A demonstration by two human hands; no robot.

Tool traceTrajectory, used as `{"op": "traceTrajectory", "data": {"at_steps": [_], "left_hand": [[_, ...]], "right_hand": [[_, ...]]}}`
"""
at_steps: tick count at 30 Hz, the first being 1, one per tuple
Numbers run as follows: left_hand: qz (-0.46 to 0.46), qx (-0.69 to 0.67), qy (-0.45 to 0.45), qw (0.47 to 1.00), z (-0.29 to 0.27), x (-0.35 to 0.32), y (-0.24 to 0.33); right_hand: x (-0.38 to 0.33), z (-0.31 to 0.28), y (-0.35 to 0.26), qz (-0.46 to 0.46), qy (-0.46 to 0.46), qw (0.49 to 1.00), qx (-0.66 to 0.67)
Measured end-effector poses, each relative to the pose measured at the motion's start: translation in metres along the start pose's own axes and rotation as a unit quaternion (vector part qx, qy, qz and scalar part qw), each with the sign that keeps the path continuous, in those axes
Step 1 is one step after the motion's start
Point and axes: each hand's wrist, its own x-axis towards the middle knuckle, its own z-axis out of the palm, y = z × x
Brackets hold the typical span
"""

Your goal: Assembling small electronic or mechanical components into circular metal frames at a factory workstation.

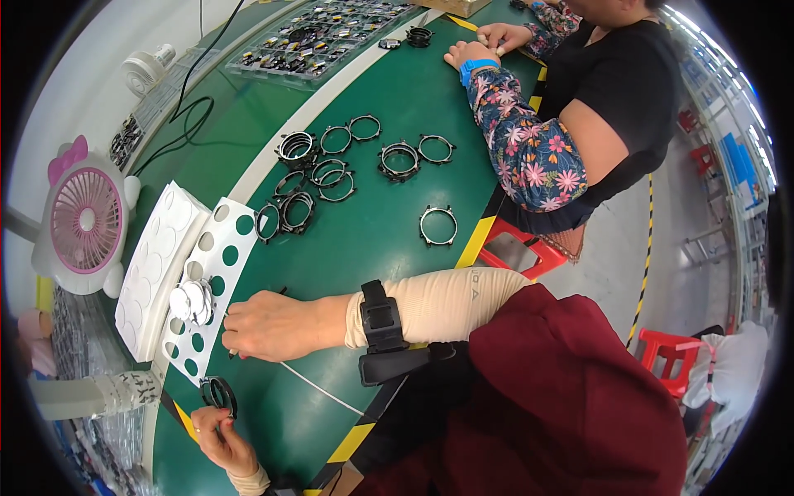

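Observation:
At the lower left, the fingers of my left hand (pixel 222 442) pinch a black ring-shaped frame (pixel 231 397), held on edge. My right hand (pixel 269 325) is closed over the green table top, knuckles up. From it stick out the dark ends of a thin pen-like tool (pixel 283 291), mostly hidden by the fingers. Just left of this hand lies a white sheet with round cut-outs (pixel 212 264). A loose pile of white discs (pixel 192 302) rests on it. Beside it is a stack of white sheets marked with circles (pixel 157 264).
Several black ring frames (pixel 296 147) lie farther up the table, some stacked; a single ring (pixel 437 241) sits apart. A pink-and-white fan (pixel 87 217) stands left. A compartment tray (pixel 318 37) is at the back. Upper right, a co-worker's floral sleeve (pixel 529 149) reaches over the table. A thin white strip (pixel 322 390) lies near my right forearm.

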Motion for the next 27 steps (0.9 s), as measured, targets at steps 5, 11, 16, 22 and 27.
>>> {"op": "traceTrajectory", "data": {"at_steps": [5, 11, 16, 22, 27], "left_hand": [[-0.035, -0.013, 0.013, 0.999, 0.003, 0.002, 0.008], [-0.019, -0.008, 0.014, 1.0, 0.003, 0.002, 0.014], [-0.018, -0.007, 0.014, 1.0, 0.003, 0.002, 0.016], [-0.028, -0.02, 0.02, 0.999, 0.003, 0.003, 0.015], [-0.015, -0.014, 0.012, 1.0, 0.0, 0.004, 0.011]], "right_hand": [[0.0, -0.003, -0.001, 0.014, 0.017, 0.999, 0.044], [-0.001, -0.003, -0.004, 0.007, 0.019, 0.999, 0.04], [-0.002, -0.003, -0.005, 0.004, 0.025, 0.999, 0.037], [-0.001, -0.004, -0.005, 0.006, 0.015, 0.999, 0.044], [0.0, -0.007, -0.005, -0.004, 0.01, 1.0, 0.002]]}}
